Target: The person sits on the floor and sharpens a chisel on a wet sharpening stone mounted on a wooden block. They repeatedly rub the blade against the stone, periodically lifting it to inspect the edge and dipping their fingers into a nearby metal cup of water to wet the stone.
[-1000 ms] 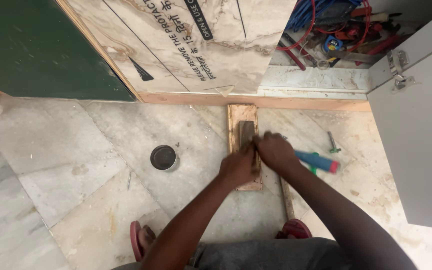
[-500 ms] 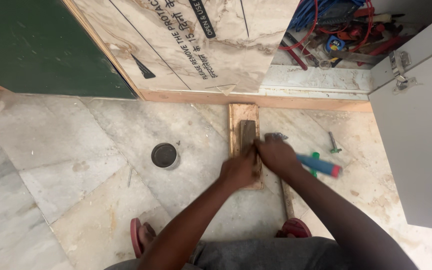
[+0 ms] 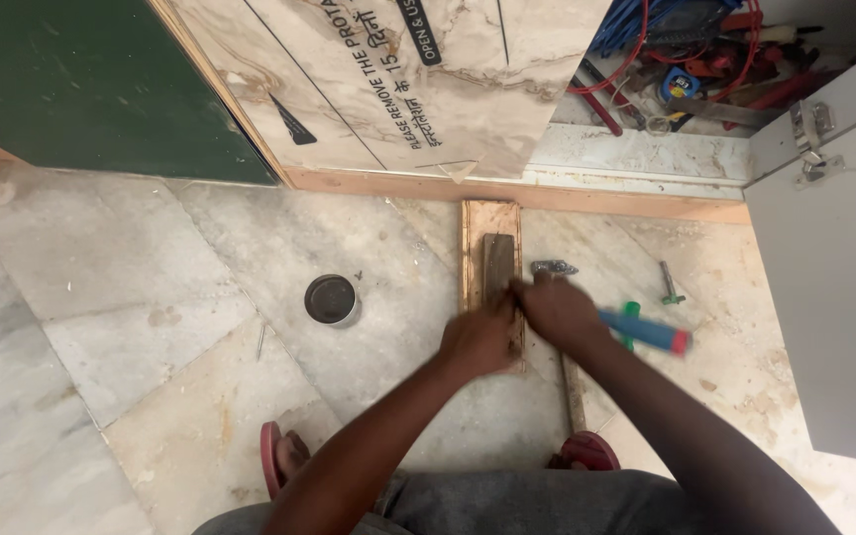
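Observation:
A small wooden board [image 3: 478, 233] lies on the marble floor, its far end against a wooden sill. A dark narrow strip [image 3: 498, 260] lies lengthwise on it. My left hand [image 3: 481, 342] rests curled on the board's near end and holds it down. My right hand [image 3: 557, 312] is blurred at the board's right edge, its fingertips near the strip's near end. A small metal hinge [image 3: 553, 267] lies just beyond that hand. I cannot tell what the right fingers grip.
A blue-handled tool with a red tip [image 3: 651, 333] lies right of my right hand, a bolt [image 3: 670, 285] beyond it. A round dark tin [image 3: 331, 299] sits to the left. A grey cabinet door [image 3: 834, 287] stands open on the right. Tools and cables [image 3: 686, 50] fill the cabinet.
Both hands have slid toward me off the dark strip, which now shows almost fully. My right hand has shifted right to the board's edge.

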